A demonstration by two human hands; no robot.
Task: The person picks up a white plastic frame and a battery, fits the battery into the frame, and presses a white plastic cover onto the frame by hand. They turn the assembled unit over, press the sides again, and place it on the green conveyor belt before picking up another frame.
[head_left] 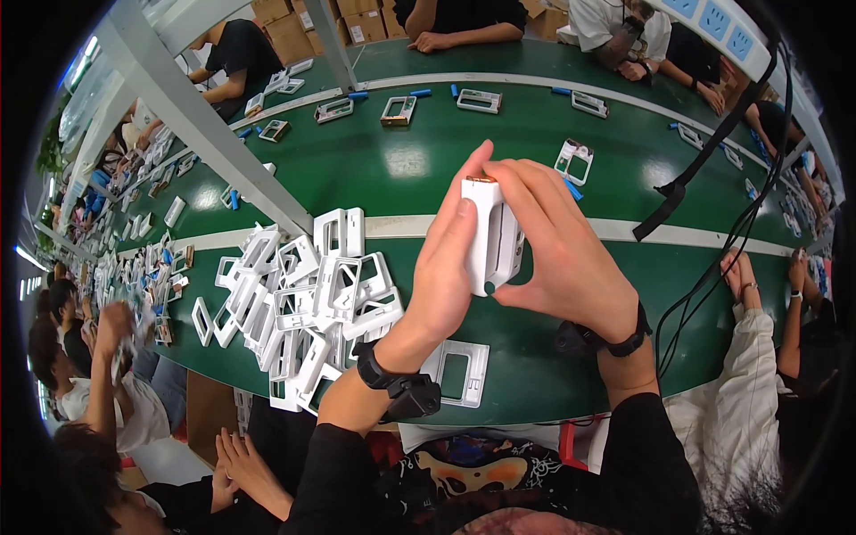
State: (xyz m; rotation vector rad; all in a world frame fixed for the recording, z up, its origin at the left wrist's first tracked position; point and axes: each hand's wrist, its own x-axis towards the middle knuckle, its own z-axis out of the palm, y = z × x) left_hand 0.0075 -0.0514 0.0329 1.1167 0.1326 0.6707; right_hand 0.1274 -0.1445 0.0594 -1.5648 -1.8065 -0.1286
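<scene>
Between both hands I hold a white plastic housing (pixel 481 234) upright above the green table, with a copper-coloured part showing at its top end. My left hand (pixel 448 259) presses along its left side, the thumb lying on the white face. From the right, my right hand (pixel 562 245) grips it, fingers over the top edge and thumb near the bottom corner. Below my hands a white frame with a rectangular opening (pixel 479 374) lies flat on the table. To the left of my left forearm spreads a heap of similar white plastic frames (pixel 308 299).
Partly assembled units, one of them a white frame (pixel 575 160), lie with blue cylinders (pixel 420 93) on the green belt (pixel 357 165) beyond. A grey post (pixel 201 116) rises at left. Black cables (pixel 740 214) and a power strip (pixel 722 27) hang at right. Several people sit around.
</scene>
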